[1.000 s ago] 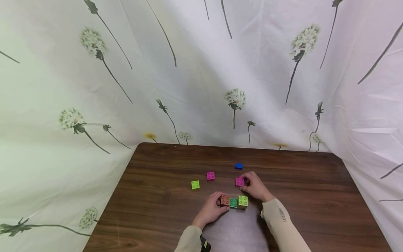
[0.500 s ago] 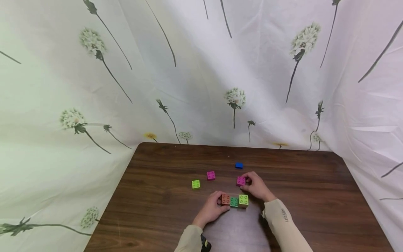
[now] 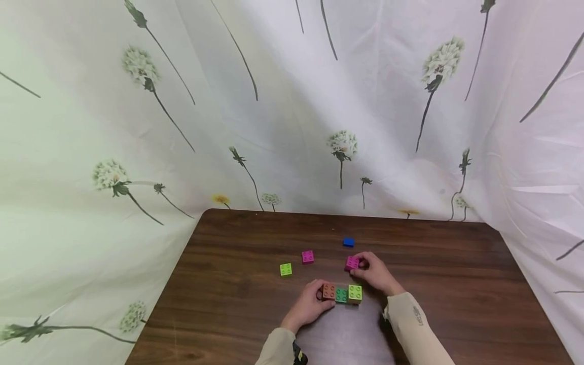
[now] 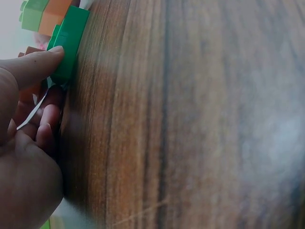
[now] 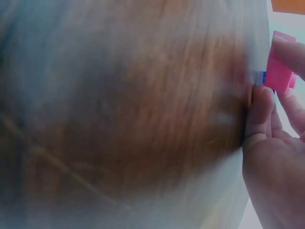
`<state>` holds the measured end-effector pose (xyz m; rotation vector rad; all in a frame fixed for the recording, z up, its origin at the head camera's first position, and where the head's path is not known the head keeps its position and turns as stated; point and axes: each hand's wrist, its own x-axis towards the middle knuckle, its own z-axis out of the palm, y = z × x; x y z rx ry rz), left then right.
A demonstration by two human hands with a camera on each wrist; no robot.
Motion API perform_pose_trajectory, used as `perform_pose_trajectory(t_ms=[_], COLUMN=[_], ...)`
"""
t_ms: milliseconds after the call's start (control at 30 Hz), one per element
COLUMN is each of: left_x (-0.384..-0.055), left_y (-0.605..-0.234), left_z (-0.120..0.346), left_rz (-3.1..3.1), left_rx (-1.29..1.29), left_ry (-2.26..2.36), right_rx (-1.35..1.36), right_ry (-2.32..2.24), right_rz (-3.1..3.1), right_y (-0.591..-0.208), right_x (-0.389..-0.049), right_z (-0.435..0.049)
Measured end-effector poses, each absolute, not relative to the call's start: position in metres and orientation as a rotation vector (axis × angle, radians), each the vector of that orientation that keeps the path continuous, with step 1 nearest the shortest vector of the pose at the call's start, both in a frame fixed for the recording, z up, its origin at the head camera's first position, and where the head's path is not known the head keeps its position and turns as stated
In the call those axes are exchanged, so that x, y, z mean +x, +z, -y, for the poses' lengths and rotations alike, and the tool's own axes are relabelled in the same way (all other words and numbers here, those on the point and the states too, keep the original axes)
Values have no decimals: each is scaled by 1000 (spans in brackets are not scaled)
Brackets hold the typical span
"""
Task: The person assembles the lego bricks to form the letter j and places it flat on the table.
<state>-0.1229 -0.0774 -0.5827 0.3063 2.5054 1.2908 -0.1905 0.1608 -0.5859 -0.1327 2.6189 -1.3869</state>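
Observation:
My left hand grips the left end of a joined toy-brick build, thumb at the near side and fingers behind. The build has an orange brick at the left, a lower green brick in the middle and a lime brick at the right. In the left wrist view, the thumb presses the side of the green brick, and orange shows under the lime brick. Beyond the build, my right hand pinches a magenta brick between thumb and fingers, slightly tilted.
On the dark wooden table lie a loose lime brick, a second magenta brick and a blue brick, the farthest back. A white dandelion-print cloth hangs behind and beside the table.
The magenta brick in my right hand has shifted slightly right and tilted. My left hand keeps its grip on the build. The head view has shifted a little.

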Motion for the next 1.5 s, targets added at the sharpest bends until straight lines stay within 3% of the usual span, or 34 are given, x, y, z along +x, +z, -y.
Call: perform_pose_trajectory(t_ms=[400, 1133, 1333, 1500], left_x=[-120, -120, -120, -119], left_y=[-583, -583, -582, -582], left_z=[76, 78, 78, 78], left_rz=[-2493, -2527, -2524, -2513], left_rx=[335, 352, 345, 338], left_ry=[1319, 1322, 1321, 1337], right_rx=[-30, -475, -497, -499], right_ry=[-1662, -1588, -1545, -1538], right_rz=[-2409, -2520, -2535, -2536], right_y=[-584, -551, -536, -547], right_x=[-161, -119, -111, -113], right_z=[-180, -171, -162, -163])
